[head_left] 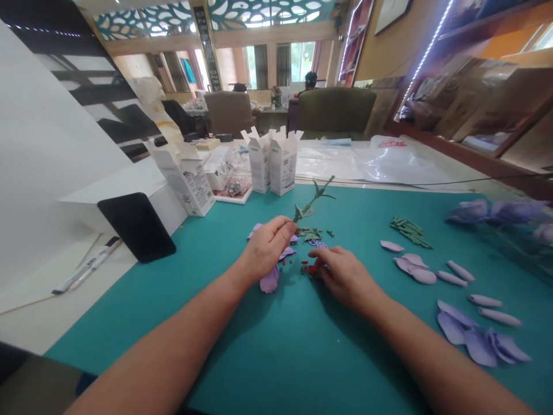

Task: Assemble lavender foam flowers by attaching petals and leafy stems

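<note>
Fingers of my left hand (265, 248) curl shut around the lower end of a green plastic flower stem (313, 200), which rises from my grip and tilts away across the mat, its small pointed leaves spread near the top. Fingers of my right hand (345, 278) bunch downward over a scatter of small red plastic pieces (311, 270); whether they pinch one, I cannot tell. Both hands work just apart above a teal cutting mat (276, 369).

Lavender petals (270, 280) lie under and beside my left hand, while small green leaf pieces (311, 233) sit just beyond my fingers. To the right, a bundle of thin green rods (410, 231) rests on the mat, and more lavender petals (464, 337) are laid out in loose groups. Assembled lavender flowers (496, 211) lie at the mat's far right edge.

Beyond the mat stand three white cardboard boxes (284, 161) with their flaps open, beside a white tray of parts (233, 187). A black panel (136, 227) leans at the left, near a white pen (86, 266). Plastic sheeting (389, 161) spreads across the table behind. Farther off, a seated person (310, 80) is partly hidden beyond an olive armchair (334, 112).
</note>
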Action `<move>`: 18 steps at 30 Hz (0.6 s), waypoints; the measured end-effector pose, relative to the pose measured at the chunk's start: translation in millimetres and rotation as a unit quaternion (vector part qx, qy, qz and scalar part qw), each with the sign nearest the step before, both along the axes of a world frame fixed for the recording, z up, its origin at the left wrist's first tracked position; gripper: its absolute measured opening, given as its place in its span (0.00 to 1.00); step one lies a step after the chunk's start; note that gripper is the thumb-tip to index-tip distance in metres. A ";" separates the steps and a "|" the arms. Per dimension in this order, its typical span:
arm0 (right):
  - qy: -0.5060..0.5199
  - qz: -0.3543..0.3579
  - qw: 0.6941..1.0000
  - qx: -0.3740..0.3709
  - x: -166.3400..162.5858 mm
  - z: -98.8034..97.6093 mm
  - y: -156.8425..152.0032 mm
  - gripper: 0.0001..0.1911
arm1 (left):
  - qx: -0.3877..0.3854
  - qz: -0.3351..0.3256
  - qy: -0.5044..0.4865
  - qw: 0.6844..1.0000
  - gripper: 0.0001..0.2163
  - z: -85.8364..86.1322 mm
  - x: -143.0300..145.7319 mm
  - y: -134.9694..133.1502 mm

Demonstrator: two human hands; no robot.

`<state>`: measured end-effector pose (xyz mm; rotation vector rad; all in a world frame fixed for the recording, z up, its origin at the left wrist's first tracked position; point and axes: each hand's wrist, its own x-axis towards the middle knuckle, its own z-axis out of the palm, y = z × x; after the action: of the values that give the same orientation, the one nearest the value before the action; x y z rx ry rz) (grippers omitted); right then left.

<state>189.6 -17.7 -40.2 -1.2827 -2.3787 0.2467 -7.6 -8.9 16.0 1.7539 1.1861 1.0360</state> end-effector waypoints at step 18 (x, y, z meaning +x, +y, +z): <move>-0.043 0.006 0.999 0.003 11.0 -6.4 6.5 0.20 | 0.000 0.001 0.009 1.000 0.15 1.9 0.2 -1.9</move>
<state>200.6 -11.2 -46.6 -1.3009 -2.4570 0.1908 -7.4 -10.7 17.9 1.7662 1.1993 1.0222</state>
